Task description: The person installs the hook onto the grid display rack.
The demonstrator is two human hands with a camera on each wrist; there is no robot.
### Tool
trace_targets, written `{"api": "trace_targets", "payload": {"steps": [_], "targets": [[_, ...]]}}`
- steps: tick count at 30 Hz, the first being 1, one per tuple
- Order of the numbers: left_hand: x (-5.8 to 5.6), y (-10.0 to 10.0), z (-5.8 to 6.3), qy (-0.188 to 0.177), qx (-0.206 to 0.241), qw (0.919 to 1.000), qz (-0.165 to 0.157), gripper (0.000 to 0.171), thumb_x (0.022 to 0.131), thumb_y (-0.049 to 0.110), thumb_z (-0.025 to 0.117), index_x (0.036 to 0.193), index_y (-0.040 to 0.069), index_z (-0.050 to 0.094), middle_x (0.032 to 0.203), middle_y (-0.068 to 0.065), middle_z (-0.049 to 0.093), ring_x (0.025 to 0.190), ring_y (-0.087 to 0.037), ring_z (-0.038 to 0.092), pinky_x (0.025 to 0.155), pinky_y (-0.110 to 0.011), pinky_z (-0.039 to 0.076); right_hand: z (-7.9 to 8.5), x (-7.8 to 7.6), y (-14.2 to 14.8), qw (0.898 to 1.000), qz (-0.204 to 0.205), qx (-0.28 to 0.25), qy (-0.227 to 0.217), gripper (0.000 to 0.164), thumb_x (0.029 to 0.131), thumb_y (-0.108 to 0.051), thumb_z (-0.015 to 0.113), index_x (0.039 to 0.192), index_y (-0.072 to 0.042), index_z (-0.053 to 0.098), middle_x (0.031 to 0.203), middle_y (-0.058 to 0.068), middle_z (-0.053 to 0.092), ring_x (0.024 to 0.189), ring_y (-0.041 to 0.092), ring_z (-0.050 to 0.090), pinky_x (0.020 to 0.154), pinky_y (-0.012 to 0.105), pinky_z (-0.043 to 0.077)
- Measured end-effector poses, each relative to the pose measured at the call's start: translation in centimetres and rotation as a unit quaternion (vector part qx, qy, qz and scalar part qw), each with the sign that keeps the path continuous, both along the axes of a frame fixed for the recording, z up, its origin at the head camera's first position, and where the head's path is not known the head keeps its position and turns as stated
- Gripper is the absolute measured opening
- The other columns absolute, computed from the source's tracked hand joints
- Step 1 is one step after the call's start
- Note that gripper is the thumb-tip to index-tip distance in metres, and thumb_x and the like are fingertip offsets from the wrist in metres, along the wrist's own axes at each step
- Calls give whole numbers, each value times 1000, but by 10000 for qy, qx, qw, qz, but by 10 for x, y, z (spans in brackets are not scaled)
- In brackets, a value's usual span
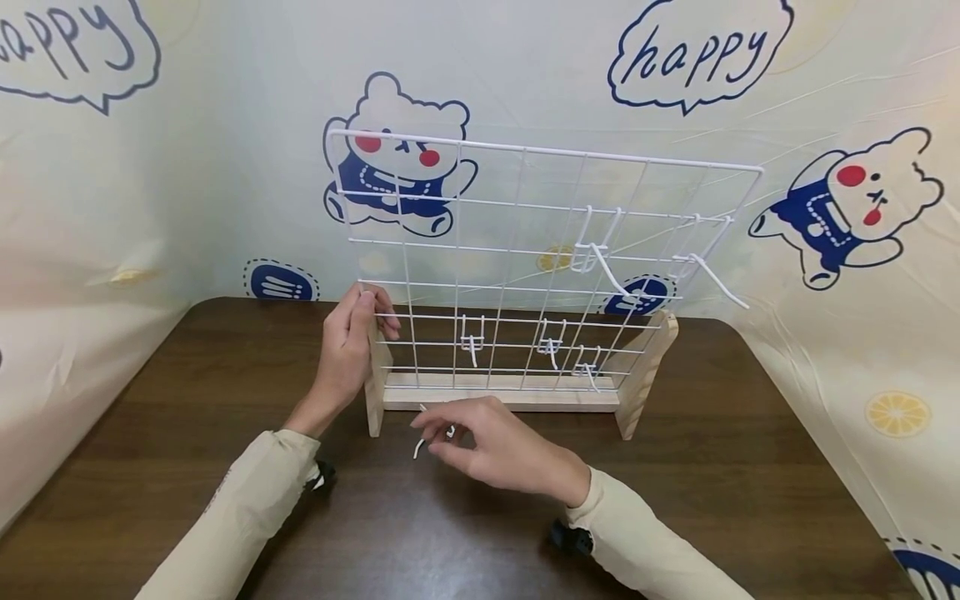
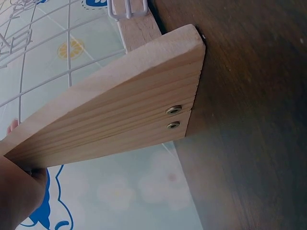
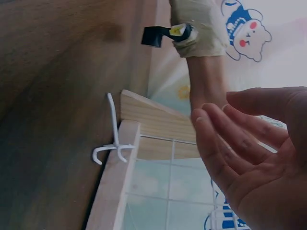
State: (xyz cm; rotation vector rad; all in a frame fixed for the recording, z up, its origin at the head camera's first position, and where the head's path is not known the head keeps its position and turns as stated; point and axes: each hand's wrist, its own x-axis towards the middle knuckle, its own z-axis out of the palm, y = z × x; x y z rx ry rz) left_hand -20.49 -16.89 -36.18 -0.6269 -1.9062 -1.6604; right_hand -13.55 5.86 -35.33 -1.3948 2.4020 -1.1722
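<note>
My left hand (image 1: 348, 337) grips the upper end of the left wooden side panel (image 1: 376, 387) of a white wire grid rack (image 1: 517, 287), with fingers reaching behind it. In the left wrist view that panel (image 2: 120, 105) stands on the table, two metal screws in its side. My right hand (image 1: 498, 442) hovers in front of the rack's base with fingers loosely bent and nothing between them. Beyond its fingertips a loose white hook (image 3: 115, 139) lies on the table against the wooden base bar (image 3: 112, 187); in the head view the fingers partly hide this hook (image 1: 418, 448).
Several white hooks hang on the grid, among them a long one (image 1: 603, 260) at upper right and a small one (image 1: 472, 343) low down. The rack stands toward the back of a brown table (image 1: 420, 542). A patterned cloth (image 1: 247, 167) hangs behind and beside it.
</note>
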Motion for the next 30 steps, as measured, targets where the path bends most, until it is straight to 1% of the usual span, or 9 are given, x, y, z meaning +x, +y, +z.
{"api": "trace_targets", "payload": {"steps": [3,6,8,12,16,18,24,30], "targets": [[0,0,0,15,3,10000,5,36,109,18,33,99,-9,54,80,-22,60,66,-33,60,64,-27,55,-5,0,-2,9995,61,260,-174,28,94,-6,66,122,-7,65,101,0,71,93,2,64,80,15,53],[-1,-1,-1,9,-23,10000,13,36,109,17,32,100,-9,54,81,-22,61,67,-32,61,64,-27,55,-12,0,-4,9985,130,510,-169,31,95,-7,66,126,-5,63,108,4,71,97,7,67,83,14,52],[-1,-1,-2,-7,-32,10000,7,36,109,17,32,101,-9,54,80,-22,61,67,-32,61,64,-27,55,-16,0,-5,9977,162,655,-83,33,95,-8,66,128,-4,62,113,6,70,100,9,67,86,15,51],[0,-1,-2,-17,-18,10000,-14,35,110,18,32,100,-9,54,80,-22,61,66,-33,60,64,-28,55,-23,0,-7,9959,172,884,76,35,97,-12,65,130,-4,60,120,6,67,103,8,66,89,18,51],[0,0,-1,5,0,10000,-24,35,109,17,33,100,-9,54,80,-21,61,66,-35,60,64,-28,55,-28,0,-9,9934,193,1099,275,36,98,-13,64,132,-5,59,123,5,65,104,8,64,89,15,49],[-1,0,-1,14,1,10000,-30,36,109,17,33,100,-9,54,80,-22,61,66,-34,60,64,-28,55,-30,1,-9,9916,202,1222,373,36,98,-14,63,133,-5,58,125,5,64,106,9,62,91,15,48],[-2,0,-1,36,-12,10000,-19,35,109,15,32,100,-11,54,80,-23,60,66,-30,60,64,-26,55,-35,4,-11,9844,169,1654,570,37,100,-16,59,136,-7,55,134,1,58,128,10,51,106,25,42],[-1,0,-1,12,6,10000,-9,36,109,17,32,99,-10,54,80,-23,60,66,-29,61,64,-26,55,-39,8,-13,9759,79,2040,773,42,100,-14,57,141,-9,52,147,12,48,136,21,45,112,33,38]]}}
